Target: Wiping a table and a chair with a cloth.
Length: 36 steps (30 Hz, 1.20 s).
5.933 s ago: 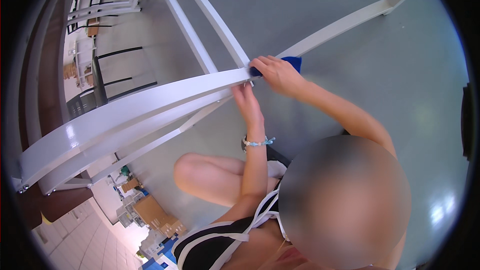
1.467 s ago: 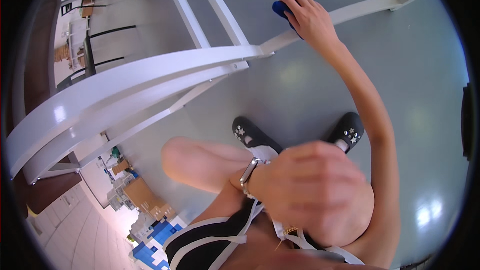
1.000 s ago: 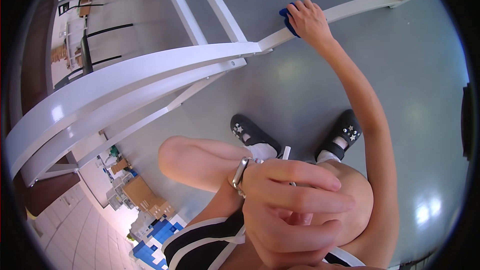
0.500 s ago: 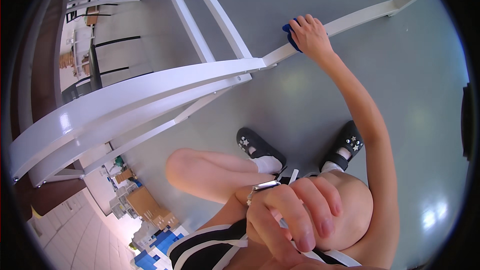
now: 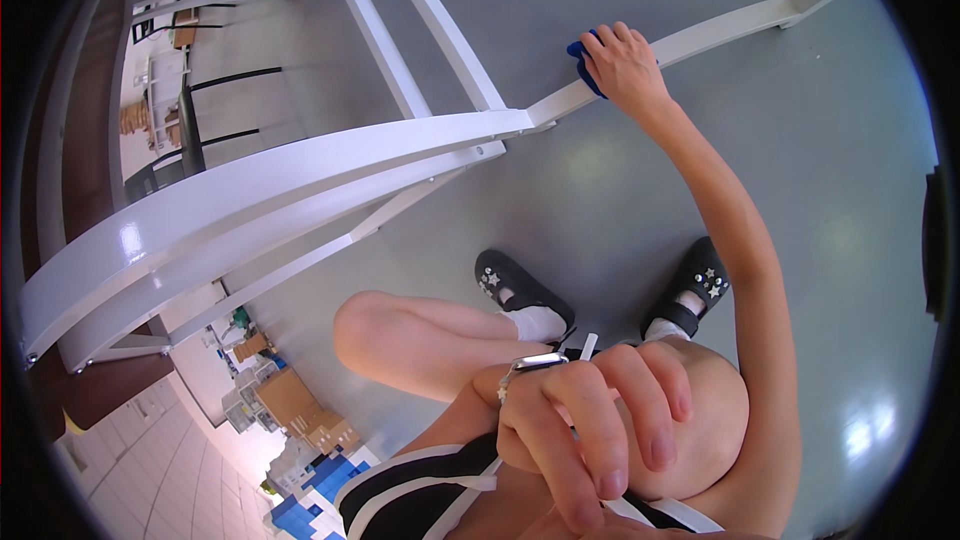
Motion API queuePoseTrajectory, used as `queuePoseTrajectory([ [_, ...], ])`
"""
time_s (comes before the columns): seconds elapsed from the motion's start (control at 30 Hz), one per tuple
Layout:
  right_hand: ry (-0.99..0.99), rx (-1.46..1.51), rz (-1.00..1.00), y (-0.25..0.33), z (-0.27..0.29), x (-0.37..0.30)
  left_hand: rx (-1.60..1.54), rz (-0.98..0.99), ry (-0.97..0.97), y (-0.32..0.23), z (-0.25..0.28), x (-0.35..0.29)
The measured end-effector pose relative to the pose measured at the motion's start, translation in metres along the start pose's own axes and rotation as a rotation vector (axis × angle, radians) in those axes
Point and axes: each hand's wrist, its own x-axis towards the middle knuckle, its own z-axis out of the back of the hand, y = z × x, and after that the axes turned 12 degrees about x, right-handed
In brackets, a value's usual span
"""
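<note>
Away from my body, my right hand [image 5: 628,72] is closed over a blue cloth [image 5: 577,50] and presses it around a low white metal bar [image 5: 732,28]. The cloth shows at the left of the fingers; the rest is hidden under the palm. That bar joins a white table frame [image 5: 330,152] near its corner. Close to me, my left hand [image 5: 572,418] hangs by my bent right knee, its fingers loosely curled and apart, with nothing seen in them. A wristwatch [image 5: 540,363] with a light case sits on the left wrist.
My black shoes [image 5: 522,285] stand on the grey floor [image 5: 590,190], below the bar. White legs and crossbars run to the far left. Behind them are a black chair [image 5: 190,130], cardboard boxes [image 5: 285,395] and blue boxes [image 5: 330,475].
My right hand and the cloth sit almost where they were on the bar, very slightly shifted. The left hand has moved a touch to the right, still loosely curled.
</note>
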Motion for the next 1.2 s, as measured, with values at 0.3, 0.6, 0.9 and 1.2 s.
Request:
queuePoseTrajectory([
  [0.3,0.011,0.013,-0.012,-0.002,0.002,-0.003,-0.029,-0.038,0.019,0.005,0.003,-0.002],
  [0.6,0.017,0.012,-0.016,-0.003,0.001,-0.002,-0.062,-0.025,-0.028,0.003,-0.001,0.0],
  [0.9,0.013,-0.017,-0.006,-0.001,0.001,-0.002,-0.01,-0.05,0.004,0.004,-0.002,-0.001],
  [1.2,0.026,-0.005,-0.016,-0.001,0.002,0.0,0.038,-0.128,-0.031,0.009,-0.001,-0.008],
])
